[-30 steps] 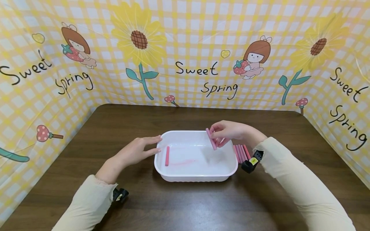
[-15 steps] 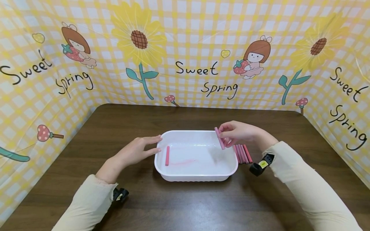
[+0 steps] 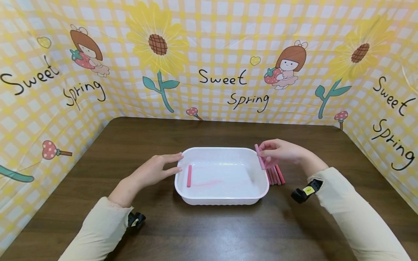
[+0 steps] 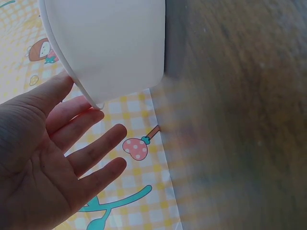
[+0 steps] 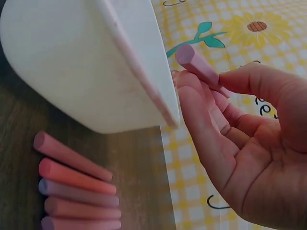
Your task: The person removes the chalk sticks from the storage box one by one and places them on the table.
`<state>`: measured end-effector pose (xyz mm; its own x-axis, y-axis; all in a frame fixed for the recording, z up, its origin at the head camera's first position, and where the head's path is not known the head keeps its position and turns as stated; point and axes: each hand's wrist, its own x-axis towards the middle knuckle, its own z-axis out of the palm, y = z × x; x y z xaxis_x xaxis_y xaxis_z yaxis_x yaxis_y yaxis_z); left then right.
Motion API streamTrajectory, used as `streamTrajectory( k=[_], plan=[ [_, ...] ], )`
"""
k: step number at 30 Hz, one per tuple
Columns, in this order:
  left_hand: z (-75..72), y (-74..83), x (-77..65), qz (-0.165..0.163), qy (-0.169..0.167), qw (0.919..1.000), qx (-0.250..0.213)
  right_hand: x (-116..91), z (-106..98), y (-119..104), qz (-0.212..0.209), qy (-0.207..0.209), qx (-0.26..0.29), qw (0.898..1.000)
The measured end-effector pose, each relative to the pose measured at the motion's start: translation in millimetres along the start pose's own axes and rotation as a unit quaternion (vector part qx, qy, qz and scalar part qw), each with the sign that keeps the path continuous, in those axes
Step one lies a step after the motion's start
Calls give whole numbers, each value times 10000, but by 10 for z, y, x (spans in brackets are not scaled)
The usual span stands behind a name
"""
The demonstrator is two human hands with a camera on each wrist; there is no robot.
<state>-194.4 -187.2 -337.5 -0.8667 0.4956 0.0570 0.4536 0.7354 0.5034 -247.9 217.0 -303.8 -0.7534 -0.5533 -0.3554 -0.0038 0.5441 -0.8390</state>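
Note:
Between the thumb and fingers of my right hand (image 3: 282, 150) is a pink stick of chalk (image 3: 259, 156), pinched over the right rim of a white tray (image 3: 222, 198). The right wrist view shows the end of this chalk (image 5: 196, 64) above the tray's edge. One red-pink chalk stick (image 3: 189, 176) lies inside the tray at the left. My left hand (image 3: 151, 168) touches the tray's left rim with thumb and fingertips; its fingers are fairly straight, as the left wrist view also shows.
Beside the tray on the right, several pink and red chalk sticks (image 3: 276, 175) lie in a row on the brown wooden table (image 3: 209, 232). A faint pink smear marks the tray floor. Yellow checked cloth (image 3: 222, 43) walls the table at the back and sides.
My right hand has moved right with the chalk, from over the tray's interior to its right rim. The left hand and the chalk in the tray stay where they were.

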Motion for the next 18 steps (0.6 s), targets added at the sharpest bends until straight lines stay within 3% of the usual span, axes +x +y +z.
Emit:
streamTrajectory(
  k=[18],
  plan=[
    [14,-9,4,28,85,10000,39,-269,-130,383,4,327,392,9987]
  ],
)
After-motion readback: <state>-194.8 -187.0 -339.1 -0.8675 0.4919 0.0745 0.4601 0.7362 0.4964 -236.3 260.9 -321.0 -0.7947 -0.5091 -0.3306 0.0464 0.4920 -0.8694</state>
